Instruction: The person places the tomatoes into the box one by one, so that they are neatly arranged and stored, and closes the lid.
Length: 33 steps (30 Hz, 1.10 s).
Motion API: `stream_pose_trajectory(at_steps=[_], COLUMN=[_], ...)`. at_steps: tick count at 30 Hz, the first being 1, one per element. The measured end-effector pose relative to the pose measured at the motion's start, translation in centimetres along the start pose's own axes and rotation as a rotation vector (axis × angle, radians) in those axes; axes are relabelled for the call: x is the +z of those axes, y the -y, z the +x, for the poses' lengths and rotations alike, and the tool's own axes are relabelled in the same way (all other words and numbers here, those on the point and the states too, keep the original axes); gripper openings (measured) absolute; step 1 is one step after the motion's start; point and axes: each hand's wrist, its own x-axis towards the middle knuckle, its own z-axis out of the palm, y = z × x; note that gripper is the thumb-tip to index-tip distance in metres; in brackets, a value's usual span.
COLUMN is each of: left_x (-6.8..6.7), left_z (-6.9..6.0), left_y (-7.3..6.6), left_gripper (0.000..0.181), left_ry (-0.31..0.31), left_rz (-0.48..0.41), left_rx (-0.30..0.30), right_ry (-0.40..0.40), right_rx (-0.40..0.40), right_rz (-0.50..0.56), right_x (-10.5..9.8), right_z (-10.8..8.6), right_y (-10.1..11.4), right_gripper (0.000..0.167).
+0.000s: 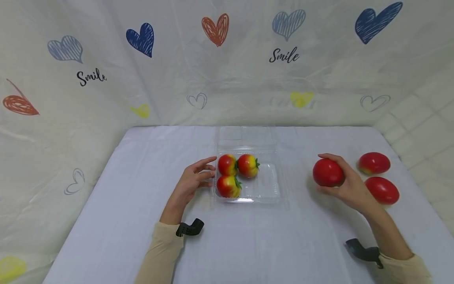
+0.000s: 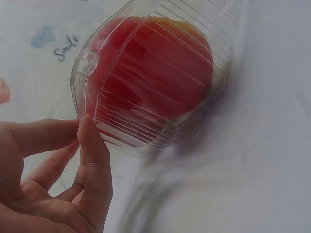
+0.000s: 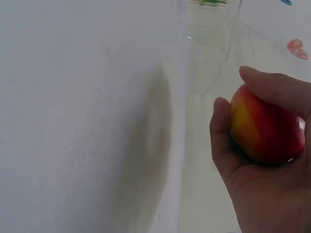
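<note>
Three red-and-yellow fruits with green leaves [image 1: 248,165] sit in the left and upper middle parts of a clear plastic container [image 1: 266,193]. At its left side is my left hand [image 1: 191,179], thumb and fingers spread, their tips against the container's edge; the left wrist view shows the hand [image 2: 73,179] at the rim, beside a red fruit [image 2: 155,68] seen through the plastic. My right hand [image 1: 354,193] grips a smooth red fruit [image 1: 328,172] over the table, right of the container. In the right wrist view this fruit [image 3: 265,128] shows a yellow patch between thumb and fingers.
Two more smooth red fruits [image 1: 374,163] [image 1: 383,190] lie at the table's right side, one partly behind my right hand. The container's clear lid [image 1: 245,137] stands open at the back. A white cloth [image 1: 248,244] covers the table; a sheet printed with hearts hangs behind.
</note>
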Motion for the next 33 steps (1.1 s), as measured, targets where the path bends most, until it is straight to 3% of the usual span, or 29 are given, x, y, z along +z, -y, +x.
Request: stream_pose_trajectory(at_steps=[11,22,33], left_x=[-0.1,-0.1,0.0], left_z=[0.1,0.1,0.2], left_y=[0.2,0.1,0.0], left_gripper=[0.045,0.046,0.046], left_ry=[-0.008,-0.009,-0.01], left_rz=[-0.002,-0.003,-0.005], left_rx=[-0.005,-0.009,-0.014], right_ry=[0.038,0.107,0.075], right_rx=[-0.013,-0.159,-0.081], right_rz=[0.028,0.22,0.181], right_x=[0.3,0.4,1.4], right_z=[0.2,0.6,0.6], right_y=[0.6,0.6,1.8], right_gripper=[0.096,0.082,0.084])
